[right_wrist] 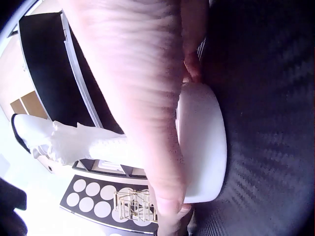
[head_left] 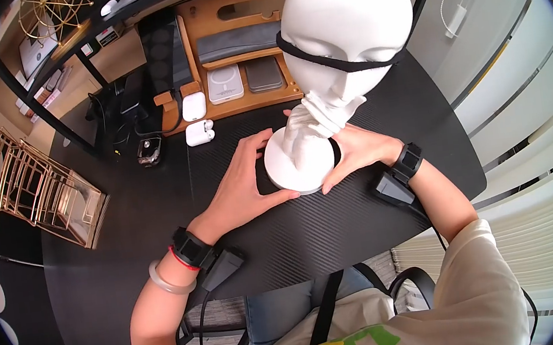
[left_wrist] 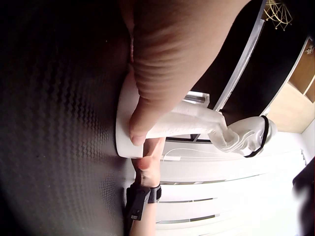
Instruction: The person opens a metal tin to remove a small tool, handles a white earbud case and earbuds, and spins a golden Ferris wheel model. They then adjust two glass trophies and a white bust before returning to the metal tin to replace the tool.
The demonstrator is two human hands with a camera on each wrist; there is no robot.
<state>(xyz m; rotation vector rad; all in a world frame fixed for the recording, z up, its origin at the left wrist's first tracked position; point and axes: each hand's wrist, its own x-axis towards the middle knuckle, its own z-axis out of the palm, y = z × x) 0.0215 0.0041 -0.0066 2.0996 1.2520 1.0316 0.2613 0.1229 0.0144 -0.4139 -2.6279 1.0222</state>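
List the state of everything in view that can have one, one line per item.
Left hand: curled round the bust's base
Right hand: gripping the base's other side
White bust: upright on the table
Black band: worn across the bust's eyes
Grey pouch: lying in the wooden organizer
Upper earbud case: looks shut
Lower earbud case: cannot tell if open

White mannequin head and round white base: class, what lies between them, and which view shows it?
Between the mannequin head and base stands a white hand-shaped stem, shown in the head camera's view.
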